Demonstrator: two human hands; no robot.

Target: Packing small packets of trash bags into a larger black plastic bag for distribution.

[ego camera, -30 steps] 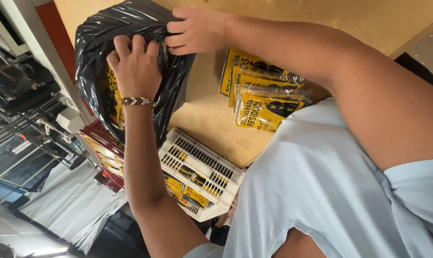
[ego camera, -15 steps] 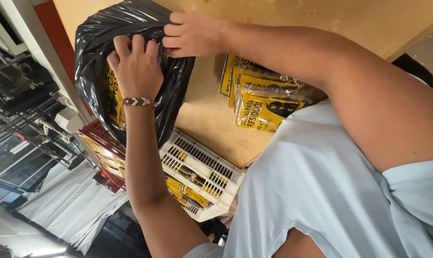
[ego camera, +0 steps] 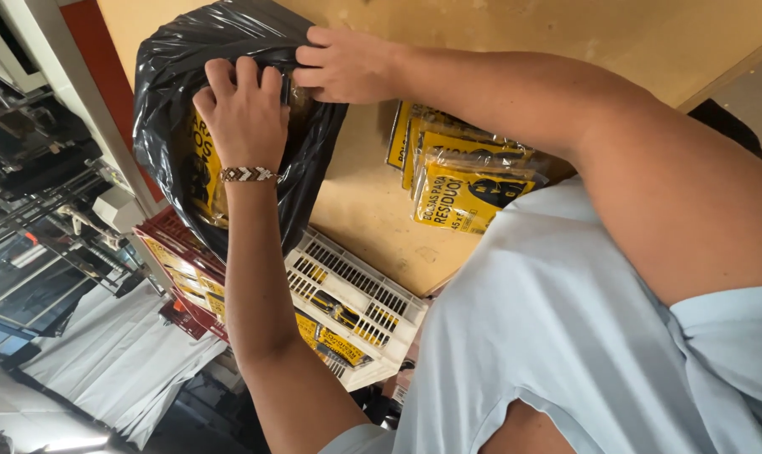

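bare tabletop [ego camera: 373,193] between black bag [ego camera: 166,92] and yellow packets [ego camera: 469,181].

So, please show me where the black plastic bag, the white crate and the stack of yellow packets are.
black plastic bag [ego camera: 172,88], head view, on its glossy side wall left of the hands
white crate [ego camera: 360,290], head view, on its slotted white side
stack of yellow packets [ego camera: 469,189], head view, on the yellow front of the nearest packet

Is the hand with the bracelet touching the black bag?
Touching. The head view shows the left hand lying flat on the black bag, fingers curled over its opening.
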